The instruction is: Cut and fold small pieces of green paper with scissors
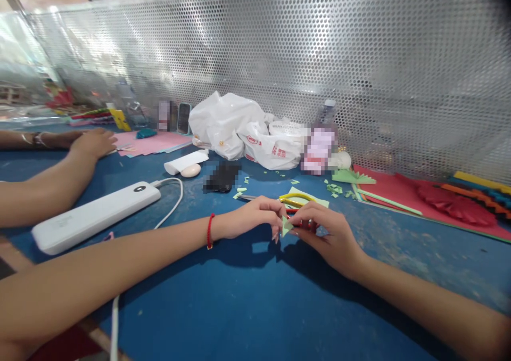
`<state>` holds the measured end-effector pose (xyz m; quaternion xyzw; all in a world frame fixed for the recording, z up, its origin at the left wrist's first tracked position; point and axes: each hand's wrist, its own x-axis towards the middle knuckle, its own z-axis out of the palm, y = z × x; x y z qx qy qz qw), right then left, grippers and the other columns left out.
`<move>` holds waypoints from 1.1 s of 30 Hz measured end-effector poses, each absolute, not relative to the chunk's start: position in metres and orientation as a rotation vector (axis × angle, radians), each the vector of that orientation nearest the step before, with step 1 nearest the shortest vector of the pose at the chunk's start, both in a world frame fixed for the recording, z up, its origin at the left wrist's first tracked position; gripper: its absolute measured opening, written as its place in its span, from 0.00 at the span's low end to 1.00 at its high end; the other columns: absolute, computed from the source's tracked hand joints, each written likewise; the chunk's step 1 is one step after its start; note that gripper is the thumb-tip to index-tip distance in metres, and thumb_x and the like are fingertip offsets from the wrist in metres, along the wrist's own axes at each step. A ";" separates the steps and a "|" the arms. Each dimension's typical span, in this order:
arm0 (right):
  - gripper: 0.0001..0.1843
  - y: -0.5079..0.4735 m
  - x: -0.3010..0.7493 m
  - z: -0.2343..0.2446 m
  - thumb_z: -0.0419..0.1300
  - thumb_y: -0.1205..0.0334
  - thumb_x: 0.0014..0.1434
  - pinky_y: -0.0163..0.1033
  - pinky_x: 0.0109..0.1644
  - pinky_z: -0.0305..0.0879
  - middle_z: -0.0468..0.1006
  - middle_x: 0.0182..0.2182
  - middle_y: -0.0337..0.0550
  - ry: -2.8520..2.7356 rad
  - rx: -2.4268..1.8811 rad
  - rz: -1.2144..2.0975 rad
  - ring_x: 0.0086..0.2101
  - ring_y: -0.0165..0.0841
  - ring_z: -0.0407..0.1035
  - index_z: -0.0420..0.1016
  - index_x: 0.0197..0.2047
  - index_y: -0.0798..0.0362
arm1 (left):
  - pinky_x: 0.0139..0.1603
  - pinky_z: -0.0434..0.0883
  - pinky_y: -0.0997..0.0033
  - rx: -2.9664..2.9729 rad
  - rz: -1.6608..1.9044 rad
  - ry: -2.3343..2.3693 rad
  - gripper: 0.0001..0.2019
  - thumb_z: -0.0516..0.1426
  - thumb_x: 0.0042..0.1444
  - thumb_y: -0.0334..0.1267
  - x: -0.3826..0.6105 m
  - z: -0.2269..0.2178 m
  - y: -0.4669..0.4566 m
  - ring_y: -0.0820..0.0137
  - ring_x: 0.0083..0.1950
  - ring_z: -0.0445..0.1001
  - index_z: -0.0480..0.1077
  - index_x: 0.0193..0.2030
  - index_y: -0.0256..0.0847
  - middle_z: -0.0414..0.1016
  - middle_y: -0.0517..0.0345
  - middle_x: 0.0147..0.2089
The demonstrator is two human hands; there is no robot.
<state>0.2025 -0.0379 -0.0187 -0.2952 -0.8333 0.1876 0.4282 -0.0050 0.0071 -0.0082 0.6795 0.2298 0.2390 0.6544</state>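
Observation:
Between my two hands is a small folded piece of green paper (286,226), held above the blue table (223,308). My left hand (257,214), with a red cord bracelet at the wrist, has its fingers closed at the paper's left edge. From the other side, my right hand (325,230) pinches the same paper between thumb and fingers. Just behind the hands lie scissors (297,198) with yellow and red handles, partly hidden by my fingers. A light green sheet (313,197) is under them, and small green scraps (334,189) are scattered nearby.
At left lies a white power bank (96,217) with a white cable (175,204). A black phone (223,177), white plastic bags (227,121) and an upright phone (318,149) stand farther back. Red paper (399,190) is at right. A co-worker's hands (93,142) rest at left.

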 end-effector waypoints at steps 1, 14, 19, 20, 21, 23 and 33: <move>0.04 -0.038 0.203 -0.019 0.60 0.63 0.63 0.34 0.30 0.66 0.77 0.34 0.42 -2.087 -0.737 0.469 0.29 0.29 0.69 0.77 0.39 0.50 | 0.31 0.68 0.75 1.555 0.534 0.531 0.03 0.57 0.49 0.32 -0.005 -0.007 0.007 0.74 0.25 0.72 0.70 0.28 0.35 0.73 0.61 0.22; 0.07 -0.035 0.202 -0.019 0.61 0.60 0.62 0.35 0.27 0.67 0.78 0.30 0.43 -2.037 -0.700 0.503 0.27 0.31 0.71 0.82 0.35 0.48 | 0.28 0.67 0.78 1.539 0.506 0.505 0.03 0.58 0.45 0.31 -0.006 -0.008 0.003 0.77 0.24 0.71 0.68 0.24 0.36 0.75 0.61 0.23; 0.08 -0.032 0.201 -0.018 0.63 0.57 0.60 0.35 0.28 0.66 0.78 0.28 0.43 -1.998 -0.677 0.613 0.27 0.32 0.71 0.82 0.33 0.49 | 0.30 0.69 0.77 1.525 0.486 0.475 0.03 0.59 0.47 0.31 -0.006 -0.007 0.002 0.76 0.24 0.73 0.69 0.25 0.36 0.77 0.61 0.25; 0.09 -0.030 0.201 -0.018 0.64 0.56 0.60 0.35 0.29 0.67 0.78 0.27 0.43 -1.988 -0.679 0.638 0.27 0.32 0.71 0.82 0.32 0.49 | 0.31 0.69 0.77 1.521 0.486 0.465 0.03 0.58 0.47 0.31 -0.006 -0.007 0.002 0.76 0.24 0.73 0.68 0.25 0.36 0.77 0.60 0.25; 0.09 -0.030 0.201 -0.018 0.64 0.55 0.60 0.36 0.29 0.67 0.78 0.27 0.43 -1.979 -0.685 0.658 0.27 0.32 0.71 0.82 0.31 0.49 | 0.31 0.70 0.77 1.518 0.489 0.455 0.03 0.58 0.47 0.31 -0.006 -0.008 0.003 0.76 0.24 0.73 0.68 0.25 0.36 0.77 0.61 0.24; 0.10 -0.029 0.202 -0.018 0.64 0.55 0.59 0.35 0.29 0.67 0.78 0.27 0.43 -1.972 -0.698 0.672 0.27 0.32 0.71 0.82 0.31 0.50 | 0.31 0.70 0.77 1.519 0.501 0.444 0.03 0.58 0.48 0.31 -0.006 -0.008 0.003 0.76 0.23 0.73 0.69 0.25 0.36 0.76 0.61 0.24; 0.03 -0.036 0.202 -0.019 0.64 0.66 0.59 0.32 0.28 0.65 0.76 0.31 0.42 -2.029 -0.660 0.465 0.28 0.29 0.70 0.80 0.35 0.51 | 0.32 0.70 0.77 1.575 0.571 0.489 0.03 0.59 0.50 0.32 -0.006 -0.009 0.000 0.76 0.26 0.74 0.70 0.28 0.35 0.74 0.62 0.24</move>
